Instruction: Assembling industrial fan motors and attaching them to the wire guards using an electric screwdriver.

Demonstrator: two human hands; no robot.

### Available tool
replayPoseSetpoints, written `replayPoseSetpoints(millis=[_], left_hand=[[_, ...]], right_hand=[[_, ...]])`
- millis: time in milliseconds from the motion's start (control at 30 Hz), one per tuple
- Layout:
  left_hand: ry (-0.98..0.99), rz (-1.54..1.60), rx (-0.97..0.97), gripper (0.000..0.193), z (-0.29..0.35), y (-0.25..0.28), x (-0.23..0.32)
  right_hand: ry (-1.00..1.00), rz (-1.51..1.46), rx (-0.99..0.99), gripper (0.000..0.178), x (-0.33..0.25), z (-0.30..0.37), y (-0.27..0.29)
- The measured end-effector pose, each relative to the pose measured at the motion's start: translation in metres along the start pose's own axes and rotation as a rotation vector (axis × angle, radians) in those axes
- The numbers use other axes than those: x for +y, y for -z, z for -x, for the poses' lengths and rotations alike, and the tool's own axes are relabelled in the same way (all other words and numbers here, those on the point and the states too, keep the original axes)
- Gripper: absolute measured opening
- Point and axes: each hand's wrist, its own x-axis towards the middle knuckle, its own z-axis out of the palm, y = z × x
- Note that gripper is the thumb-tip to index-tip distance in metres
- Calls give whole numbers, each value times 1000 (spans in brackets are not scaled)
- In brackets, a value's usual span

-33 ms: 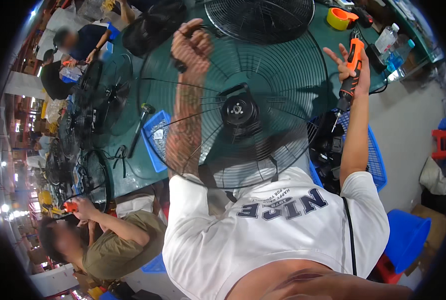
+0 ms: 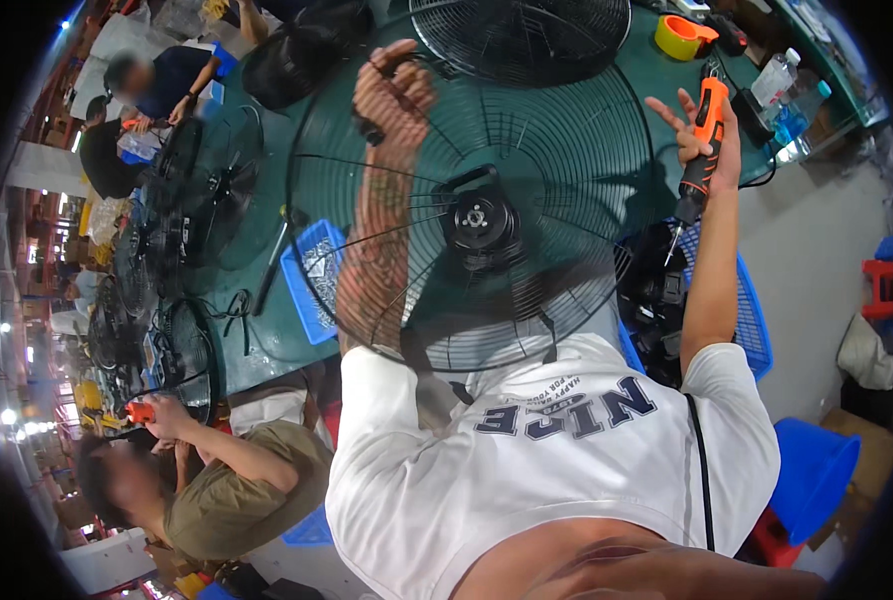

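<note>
My left arm runs beneath a large round black wire fan guard (image 2: 566,290), and the forearm shows through its wires. At the guard's far left rim, my left hand (image 2: 396,100) has curled fingers closed round the wires. A black fan motor (image 2: 478,220) with a bracket sits at the guard's middle; whether the two are joined, I cannot tell. Off to the right, my right hand (image 2: 726,155) grips an orange and black electric screwdriver (image 2: 708,120), some fingers spread away from it. Its thin bit points down toward me, above a basket and apart from the guard.
A blue tray of screws (image 2: 311,285) and a dark-handled tool (image 2: 271,265) lie left on the green table (image 2: 251,345). Another fan guard (image 2: 521,40) is at the far side. A blue basket of black parts (image 2: 751,310) stands right, past bottles (image 2: 774,75). Co-workers (image 2: 236,490) are leftward.
My left hand and the guard have shifted slightly to the right, while the motor stays in place. More of the screws in the blue tray show. My right hand is nearly still.
</note>
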Motion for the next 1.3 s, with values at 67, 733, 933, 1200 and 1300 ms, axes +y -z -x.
replayPoseSetpoints(millis=[67,733,933,1200,1300], left_hand=[[91,238,15,47,2,13,-20],[491,-606,473,56,85,69,25],[646,-1174,519,57,124,80,106],[542,-978,482,50,247,-28,83],[429,-857,593,49,246,-23,78]], right_hand=[[-56,13,-31,64,1,-2,2],[-218,198,21,73,66,-47,-6],[-151,306,75,76,66,-38,4],[-190,241,10,75,63,-39,-9],[-195,205,-25,72,59,-42,-15]])
